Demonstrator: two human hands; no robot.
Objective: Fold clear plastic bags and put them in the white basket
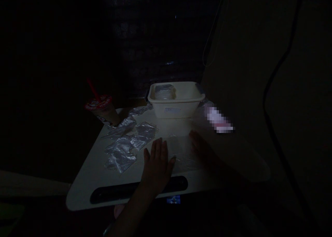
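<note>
My left hand point(156, 166) lies palm down near the front of the small white table point(85, 174), its fingers stretched out and apart. Beside it, a clear plastic sheet or bag point(184, 161) is spread flat on the tabletop. At the right side of this plastic is my right hand point(201, 148), dim and in shadow; its fingers look extended, with nothing visible in them. Several crumpled clear plastic bags point(120, 154) lie to the left of my left hand. Beyond both hands stands a cream plastic bin point(173, 109) with folded clear plastic point(164, 93) inside.
A drink cup point(105, 114) with a red lid and straw stands at the table's left edge. A pixelated pale and pink item point(219, 120) is at the right. The table's front edge has a black strip point(114, 192). A dark cable point(267, 102) hangs on the right.
</note>
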